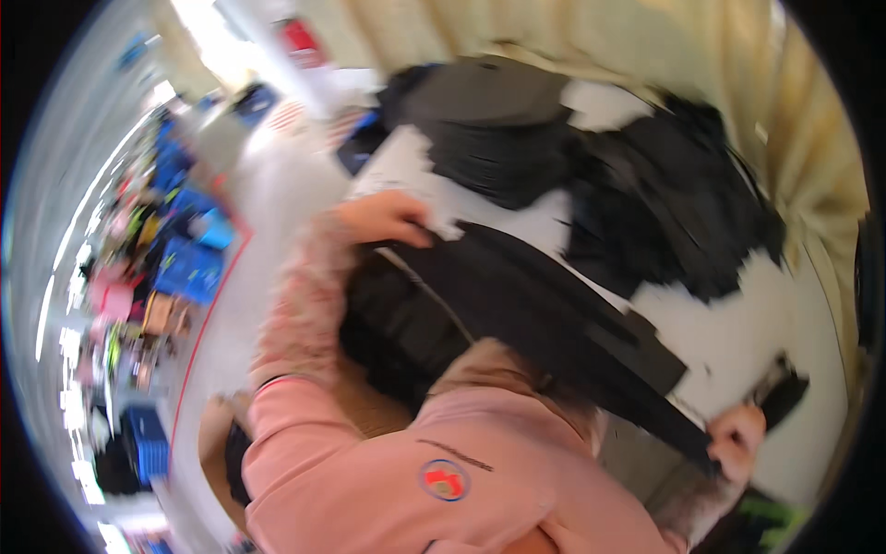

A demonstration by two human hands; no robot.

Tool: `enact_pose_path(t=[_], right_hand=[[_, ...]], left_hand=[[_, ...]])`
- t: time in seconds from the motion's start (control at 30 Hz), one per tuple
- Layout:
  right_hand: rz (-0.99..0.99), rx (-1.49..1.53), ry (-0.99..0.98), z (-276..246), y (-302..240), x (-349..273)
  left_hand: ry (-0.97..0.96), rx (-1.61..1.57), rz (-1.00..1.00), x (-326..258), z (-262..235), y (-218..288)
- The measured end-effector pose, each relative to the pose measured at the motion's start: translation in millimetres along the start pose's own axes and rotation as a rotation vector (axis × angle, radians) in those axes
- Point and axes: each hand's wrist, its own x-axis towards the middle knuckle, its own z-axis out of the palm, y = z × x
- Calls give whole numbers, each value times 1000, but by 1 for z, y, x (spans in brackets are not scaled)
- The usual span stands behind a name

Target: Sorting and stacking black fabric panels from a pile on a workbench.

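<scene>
The long black cloth garment (pixel 544 314), flat and matte like folded trousers or a skirt panel, is stretched between the person's two hands across the near edge of the white table (pixel 803 369). Its long axis runs on a diagonal, from the upper left of the view down to the lower right, and it narrows toward the lower right end. The left hand (pixel 383 219) sits at the upper left end, fingers curled over the cloth's edge and gripping it where it meets the table top. The right hand (pixel 736 436) is at the opposite, lower right end, clenched on the narrow tip of the cloth. Each hand therefore has its own end, and neither is nearer the middle of the piece, which sags slightly over the table edge toward the person's body. The picture is blurred, so seams and fastenings cannot be made out; a thin pale line runs along part of its upper left portion.

Both arms wear pink fleecy sleeves (pixel 305 305). Farther back on the table lie a dark grey folded garment (pixel 489 120) and a heap of black cloth (pixel 664 203), touching each other. A cream curtain (pixel 646 37) hangs behind. To the left, the pale floor (pixel 268 203) carries blurred coloured items.
</scene>
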Motion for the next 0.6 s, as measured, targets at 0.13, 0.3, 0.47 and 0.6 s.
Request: enact_pose_path(t=[0.13,0.3,0.47,0.6], right_hand=[[557,251,-214,21,20,17],[650,146,-125,54,105,-10],[576,-258,-69,56,169,-25],[580,-608,-74,55,184,-24]], left_hand=[[-67,-134,-230,-3,2,1],[-126,-129,-228,75,46,-51],[-54,-17,-159,142,94,-77],[-41,59,-155,171,115,-81]])
